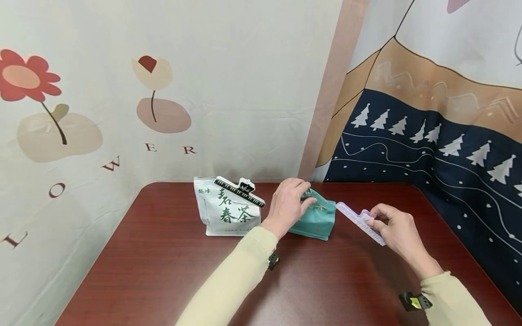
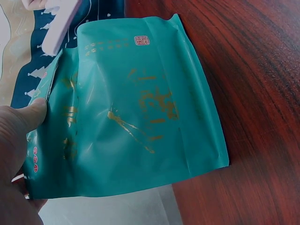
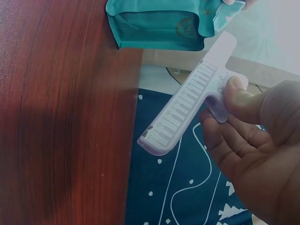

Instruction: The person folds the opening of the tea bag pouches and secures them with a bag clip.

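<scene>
A teal foil bag point(image 1: 316, 221) with gold print stands at the back of the table. Its top is folded over, and my left hand point(image 1: 287, 203) pinches that fold, with the thumb point(image 2: 35, 114) lying on the front of the flap in the left wrist view. To the right of the bag, my right hand point(image 1: 397, 231) pinches a lilac bag clip point(image 1: 360, 222) by its handles, between thumb and fingers. Piano-key print runs along the clip's bar point(image 3: 180, 108) in the right wrist view. The clip's far end points toward the teal bag's fold.
A white bag point(image 1: 228, 213) with green characters stands left of the teal bag, partly behind my left forearm. A black-and-white clip point(image 1: 240, 192) sits slanted across its top corner. Behind the reddish-brown table point(image 1: 163, 271) hangs a printed cloth point(image 1: 253, 90).
</scene>
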